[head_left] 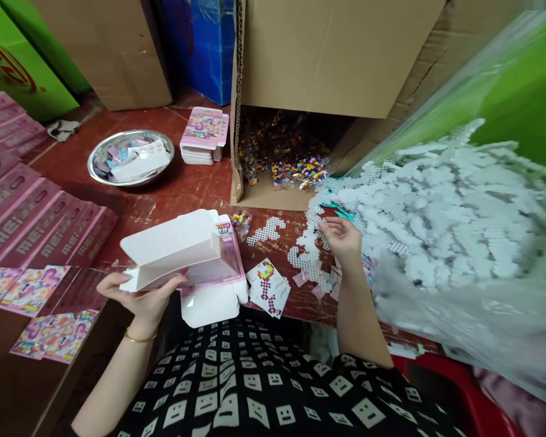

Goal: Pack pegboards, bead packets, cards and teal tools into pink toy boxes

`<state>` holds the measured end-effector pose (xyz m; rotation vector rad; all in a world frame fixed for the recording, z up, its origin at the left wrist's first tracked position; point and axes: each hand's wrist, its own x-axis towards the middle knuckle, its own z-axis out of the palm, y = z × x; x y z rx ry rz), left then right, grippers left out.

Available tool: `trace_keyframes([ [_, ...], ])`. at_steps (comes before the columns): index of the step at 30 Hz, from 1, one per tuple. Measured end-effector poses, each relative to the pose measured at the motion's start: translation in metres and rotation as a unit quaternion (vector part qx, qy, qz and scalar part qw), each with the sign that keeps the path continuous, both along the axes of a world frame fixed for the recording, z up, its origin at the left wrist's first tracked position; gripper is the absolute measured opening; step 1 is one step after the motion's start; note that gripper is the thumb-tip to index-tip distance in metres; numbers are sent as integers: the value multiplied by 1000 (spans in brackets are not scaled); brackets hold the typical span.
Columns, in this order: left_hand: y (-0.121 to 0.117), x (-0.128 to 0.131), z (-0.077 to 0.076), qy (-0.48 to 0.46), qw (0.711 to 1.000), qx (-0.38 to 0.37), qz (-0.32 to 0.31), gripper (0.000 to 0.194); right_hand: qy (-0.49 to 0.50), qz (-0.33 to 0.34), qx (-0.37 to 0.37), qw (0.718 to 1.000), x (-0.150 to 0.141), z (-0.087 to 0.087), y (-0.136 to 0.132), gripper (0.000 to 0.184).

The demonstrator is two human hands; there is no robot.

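Observation:
My left hand (148, 294) grips an open small carton (175, 240), its white inside facing up, thumb and fingers at its lower edge. Another pink-and-white carton (212, 305) lies under and beside it on the table. My right hand (344, 240) is over the edge of the white plastic mesh pieces (307, 255), its fingers drawn together; whatever is in them, if anything, I cannot make out. Teal plastic pieces (343, 212) lie just beyond its fingertips. Between the hands are pattern cards (269, 288), a separate mesh piece (267, 230) and a small bag of coloured beads (241, 223).
A large bag of white pieces (459, 212) spills onto the table from the right. Behind stands a cardboard box (327, 54) with bagged beads (300, 172) inside. A metal bowl (167, 159) and stacked cartons (202, 136) sit back left. Pink boxes (40, 218) line the left.

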<state>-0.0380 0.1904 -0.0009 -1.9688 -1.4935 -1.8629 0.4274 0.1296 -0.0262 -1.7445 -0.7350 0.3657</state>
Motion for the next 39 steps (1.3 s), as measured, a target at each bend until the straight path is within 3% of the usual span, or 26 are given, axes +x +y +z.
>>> trace_keyframes([
  [3,-10,3,-5,61,997,32,29,99,-64,-88,-55,993,31,-15,-46,38],
  [5,-10,9,1,132,988,79,2,97,-105,-88,-137,981,39,-21,-73,30],
  [8,-2,21,17,150,980,101,-89,81,-142,39,-308,940,29,-29,-99,23],
  [11,6,29,27,80,982,72,-158,62,-168,136,-390,895,0,-40,-105,27],
  [14,7,31,27,43,983,41,-174,58,-234,130,-366,891,-22,-50,-94,31],
  [16,5,29,24,47,985,38,-161,60,-260,116,-338,897,-26,-53,-82,24],
  [19,1,26,22,48,986,34,-154,61,-276,107,-305,905,-17,-50,-65,18],
  [24,-1,29,26,14,981,19,-195,58,-319,49,-281,904,-6,-38,-48,33],
  [26,0,30,28,2,975,25,-220,61,-293,44,-288,910,-12,-36,-50,31],
  [29,0,34,31,-36,967,6,-252,62,-223,95,-291,925,-31,-42,-62,9],
  [34,-10,47,44,-96,958,-22,-271,42,-155,122,-246,949,-52,-54,-77,29],
  [36,-13,53,50,-76,957,-31,-280,41,-134,128,-211,960,-53,-44,-73,33],
  [39,-15,56,54,-61,953,-26,-297,45,-95,96,-71,988,-66,2,-63,29],
])
